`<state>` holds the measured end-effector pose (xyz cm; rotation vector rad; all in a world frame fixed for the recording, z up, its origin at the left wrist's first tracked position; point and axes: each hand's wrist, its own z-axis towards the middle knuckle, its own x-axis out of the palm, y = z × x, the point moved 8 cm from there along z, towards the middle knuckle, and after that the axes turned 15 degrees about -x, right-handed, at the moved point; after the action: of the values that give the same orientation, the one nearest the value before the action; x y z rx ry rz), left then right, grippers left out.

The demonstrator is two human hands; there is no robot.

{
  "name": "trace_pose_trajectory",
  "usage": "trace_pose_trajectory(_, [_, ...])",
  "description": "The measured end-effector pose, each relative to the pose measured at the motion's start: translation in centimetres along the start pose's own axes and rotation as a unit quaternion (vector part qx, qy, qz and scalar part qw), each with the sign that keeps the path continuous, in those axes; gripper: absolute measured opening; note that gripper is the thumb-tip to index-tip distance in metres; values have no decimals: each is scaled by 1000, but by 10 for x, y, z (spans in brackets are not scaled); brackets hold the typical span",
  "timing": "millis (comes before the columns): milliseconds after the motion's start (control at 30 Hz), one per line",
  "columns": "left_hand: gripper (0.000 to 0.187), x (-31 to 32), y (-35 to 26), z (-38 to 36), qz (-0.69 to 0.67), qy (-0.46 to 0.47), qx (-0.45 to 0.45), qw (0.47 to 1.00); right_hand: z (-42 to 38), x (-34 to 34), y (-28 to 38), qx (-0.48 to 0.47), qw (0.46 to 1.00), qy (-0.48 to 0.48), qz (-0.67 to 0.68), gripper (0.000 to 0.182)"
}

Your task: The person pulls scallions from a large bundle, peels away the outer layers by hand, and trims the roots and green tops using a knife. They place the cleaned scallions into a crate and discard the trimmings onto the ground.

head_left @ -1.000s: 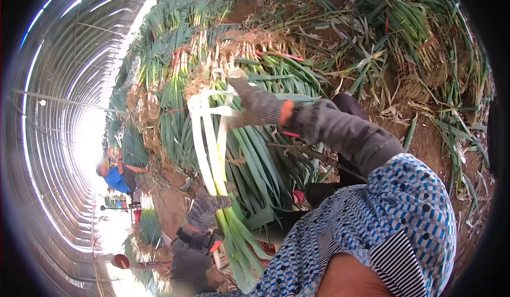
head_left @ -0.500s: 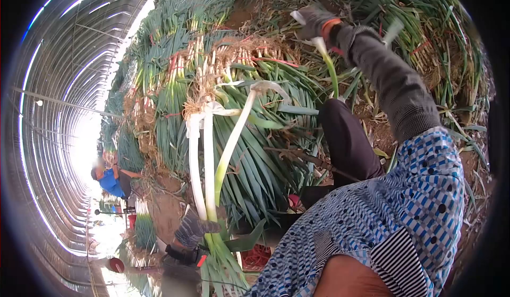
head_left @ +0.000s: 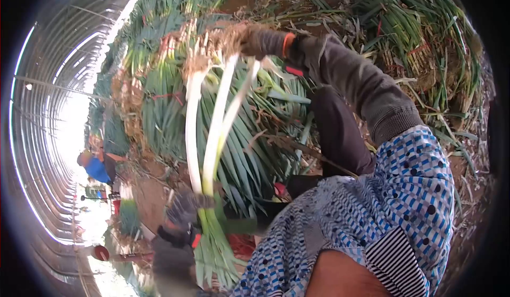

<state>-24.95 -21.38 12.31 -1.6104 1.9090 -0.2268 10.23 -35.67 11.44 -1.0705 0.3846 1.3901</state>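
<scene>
Three long white-stemmed green onions (head_left: 214, 132) lie across the middle of the view, roots at the top and leaves at the bottom. My left hand (head_left: 188, 209), in a grey glove, is closed round them where white turns green. At their root end is my gloved right hand (head_left: 260, 42), with an orange cuff band. Its fingers are closed at the tips of the two right-hand stalks; blur hides the exact hold.
Tied bundles of green onions (head_left: 164, 90) lie behind and beside the stalks. More bundles (head_left: 419, 47) are at the upper right. My bent knee (head_left: 340, 132) is near the centre. Another person in blue (head_left: 97, 168) is at the far left, below the arched roof (head_left: 48, 84).
My right hand has come from the upper right to the root end of the stalks. The loose onion pieces near it no longer show. A bent outer layer has gone from the right stalk.
</scene>
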Motion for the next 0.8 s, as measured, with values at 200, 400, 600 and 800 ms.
trace_pose_trajectory(200, [41,22,-34,-3,-93,74,118,986,-39,25,-55,246,963,69,89,18])
trace_pose_trajectory(400, [42,13,27,-35,-132,-13,50,990,-233,13,-113,588,798,-18,133,31])
trace_pose_trajectory(600, [32,4,32,-9,-195,13,47,980,-128,42,-30,528,795,52,294,78])
trace_pose_trajectory(800, [37,9,26,-11,-221,53,65,972,-54,86,12,458,759,-119,447,53])
